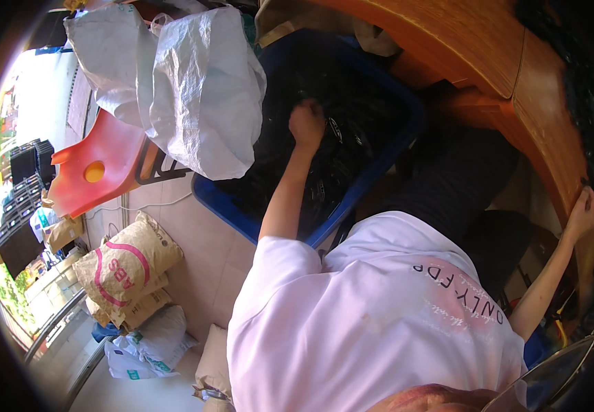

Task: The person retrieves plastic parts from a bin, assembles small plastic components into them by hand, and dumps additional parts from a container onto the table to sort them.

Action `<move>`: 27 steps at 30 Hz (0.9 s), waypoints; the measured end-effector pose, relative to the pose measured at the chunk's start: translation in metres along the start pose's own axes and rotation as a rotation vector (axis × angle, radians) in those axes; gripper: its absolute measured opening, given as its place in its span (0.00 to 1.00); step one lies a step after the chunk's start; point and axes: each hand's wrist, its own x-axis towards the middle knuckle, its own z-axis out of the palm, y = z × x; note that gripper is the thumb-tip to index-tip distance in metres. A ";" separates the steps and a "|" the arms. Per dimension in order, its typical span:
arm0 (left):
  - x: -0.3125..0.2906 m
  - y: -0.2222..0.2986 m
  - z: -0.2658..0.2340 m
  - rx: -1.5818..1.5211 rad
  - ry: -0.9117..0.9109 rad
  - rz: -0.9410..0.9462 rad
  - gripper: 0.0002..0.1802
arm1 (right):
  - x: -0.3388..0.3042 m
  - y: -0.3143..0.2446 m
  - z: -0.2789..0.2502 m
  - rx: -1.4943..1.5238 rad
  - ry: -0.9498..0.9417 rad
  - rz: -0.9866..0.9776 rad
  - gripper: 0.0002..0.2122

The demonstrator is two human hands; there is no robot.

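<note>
My left hand (307, 123) reaches into a large blue bin (227, 214) and is closed, its fingers curled over the dark contents. Many glossy black pieces (341, 137) lie in the bin; their exact kind is too dark to make out. Over at the far right, my right hand (583, 209) is raised beside the curved wooden table (544, 130). Its fingertips are pinched together at the lower end of a heap of shiny black pieces (593, 137) along the table's edge. Whatever sits between those fingertips is too small to name.
A white woven sack (204, 89) hangs over the bin's left side. Left of it stands a red-orange plastic chair seat (108, 161) with a round hole. Printed brown paper sacks (132, 264) and a white plastic bag (149, 347) lie on the floor. Black crates (22, 206) are stacked farther left.
</note>
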 end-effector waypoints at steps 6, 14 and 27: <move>0.070 -0.012 0.044 0.150 0.062 0.041 0.16 | 0.003 0.002 -0.001 -0.080 -0.002 -0.008 0.17; 0.060 0.012 0.038 -0.743 -0.180 -0.241 0.18 | -0.003 0.000 -0.005 -0.105 0.032 -0.036 0.18; -0.076 0.106 -0.084 -1.699 -0.853 -0.116 0.25 | -0.005 -0.014 -0.004 -0.045 0.012 0.004 0.17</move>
